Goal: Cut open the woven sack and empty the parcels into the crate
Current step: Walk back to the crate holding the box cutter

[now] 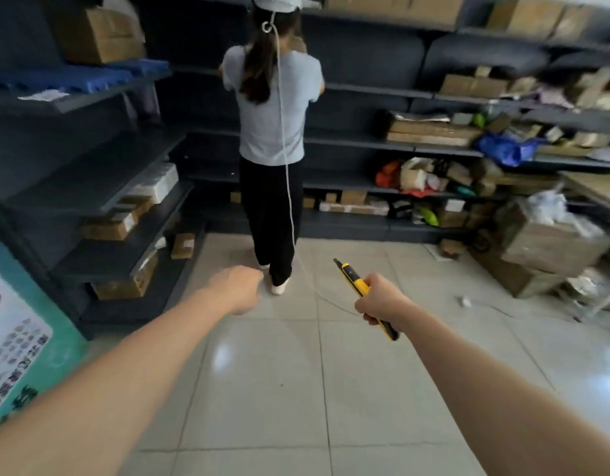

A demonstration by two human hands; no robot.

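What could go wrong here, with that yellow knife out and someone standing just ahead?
The utility knife in the right hand points forward toward the person at the shelves, who faces away and might step back into it. A white cord trails from that person down across the floor, so someone could trip while carrying the blade.

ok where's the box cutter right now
In the head view, the yellow box cutter is gripped in the right hand, lower centre-right, above the tiled floor, blade pointing forward.
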